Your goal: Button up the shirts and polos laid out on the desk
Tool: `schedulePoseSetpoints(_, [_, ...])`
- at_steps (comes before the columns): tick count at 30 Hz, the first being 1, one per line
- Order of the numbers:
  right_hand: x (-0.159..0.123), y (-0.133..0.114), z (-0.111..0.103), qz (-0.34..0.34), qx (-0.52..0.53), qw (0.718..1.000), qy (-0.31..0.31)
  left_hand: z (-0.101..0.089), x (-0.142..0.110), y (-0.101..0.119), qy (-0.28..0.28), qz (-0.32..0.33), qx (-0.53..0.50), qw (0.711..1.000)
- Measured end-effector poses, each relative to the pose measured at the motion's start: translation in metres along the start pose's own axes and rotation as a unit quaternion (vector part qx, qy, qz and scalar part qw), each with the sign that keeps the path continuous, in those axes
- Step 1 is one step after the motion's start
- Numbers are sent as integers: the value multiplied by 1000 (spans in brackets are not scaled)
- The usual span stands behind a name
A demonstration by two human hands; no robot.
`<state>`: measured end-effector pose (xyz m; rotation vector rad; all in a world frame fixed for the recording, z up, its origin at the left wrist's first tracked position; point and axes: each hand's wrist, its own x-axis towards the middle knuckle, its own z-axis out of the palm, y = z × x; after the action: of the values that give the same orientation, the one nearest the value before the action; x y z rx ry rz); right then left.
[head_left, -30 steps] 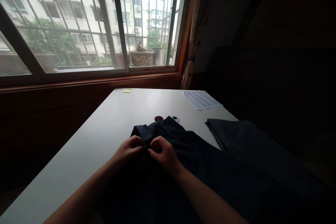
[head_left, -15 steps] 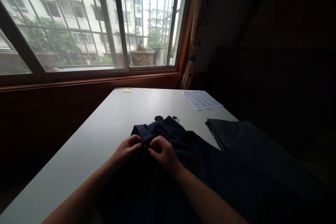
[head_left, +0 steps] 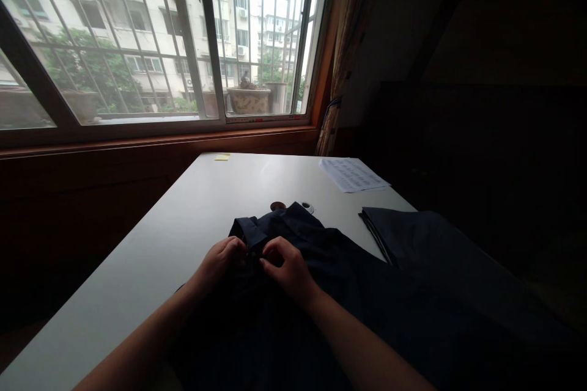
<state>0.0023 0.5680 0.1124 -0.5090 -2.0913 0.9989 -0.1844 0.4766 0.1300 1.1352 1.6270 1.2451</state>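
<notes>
A dark navy collared shirt (head_left: 316,238) lies spread over the near part of the white table, its collar (head_left: 251,230) pointing away from me. My left hand (head_left: 224,256) is at the left side of the front opening just below the collar, fingers closed on the cloth. Across a small gap, my right hand (head_left: 287,266) pinches the other side of the front, thumb and index finger curled together. A small button (head_left: 253,253) shows between the hands. Deep shadow hides the lower shirt.
On the white table (head_left: 174,226) lie printed sheets (head_left: 353,175) at the back right and a yellow sticky note (head_left: 222,157) at the far left. A brown disc (head_left: 277,206) and a white round object (head_left: 307,208) sit beyond the collar. Folded dark cloth (head_left: 398,226) lies at right.
My left hand's fingers have drawn back slightly to the left and curled in, leaving the button more exposed. The right hand has barely moved.
</notes>
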Motion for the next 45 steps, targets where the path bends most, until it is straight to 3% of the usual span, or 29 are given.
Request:
schedulePoseSetpoints(11, [0, 0, 0, 0, 4, 1000, -3, -4, 0, -7, -50, 27, 27, 998])
schedulePoseSetpoints(16, [-1, 0, 0, 5, 6, 1000, -1, -5, -3, 0, -41, 33, 18, 998])
schedulePoseSetpoints(21, [0, 0, -1, 0, 1, 1000, -7, -2, -5, 9, -45, 33, 72, 996])
schedulePoseSetpoints(45, [-1, 0, 1, -25, -62, 997, -29, -2, -5, 10, -91, 36, 78, 992])
